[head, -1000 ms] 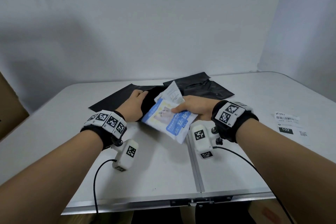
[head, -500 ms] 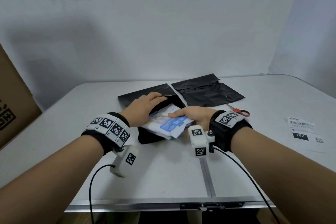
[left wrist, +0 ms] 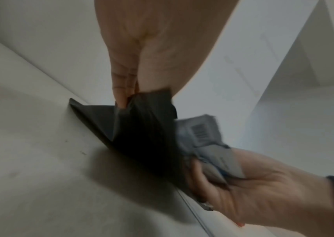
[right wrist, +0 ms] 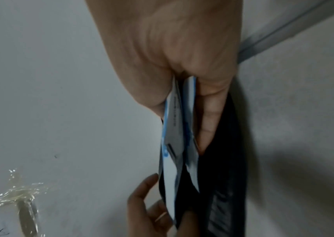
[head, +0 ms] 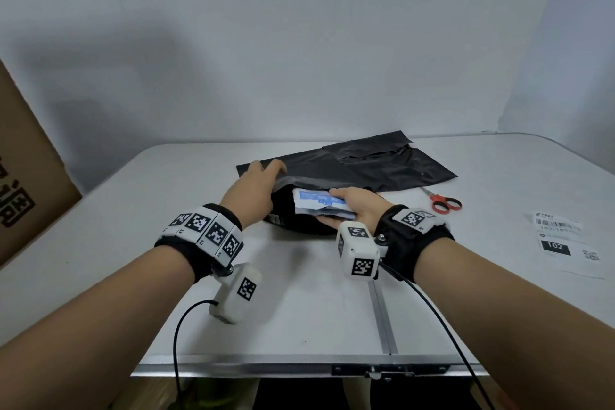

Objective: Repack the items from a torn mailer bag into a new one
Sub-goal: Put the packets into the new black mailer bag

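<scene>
A black mailer bag lies on the white table, its mouth facing me. My left hand pinches the upper lip of the bag and lifts it. My right hand grips flat white-and-blue packets, thumb on top, fingers below, and holds them partly inside the mouth. The packets show edge-on in the right wrist view, between thumb and fingers. A second black bag, crumpled and torn, lies behind to the right.
Red-handled scissors lie right of the bags. A printed shipping label sheet rests near the right edge. A cardboard box stands at the left. The table's metal seam runs toward the front edge.
The packets, held above the table a second ago, have gone lower and into the bag's mouth. My left hand has shifted from the bag's edge to lifting its upper lip.
</scene>
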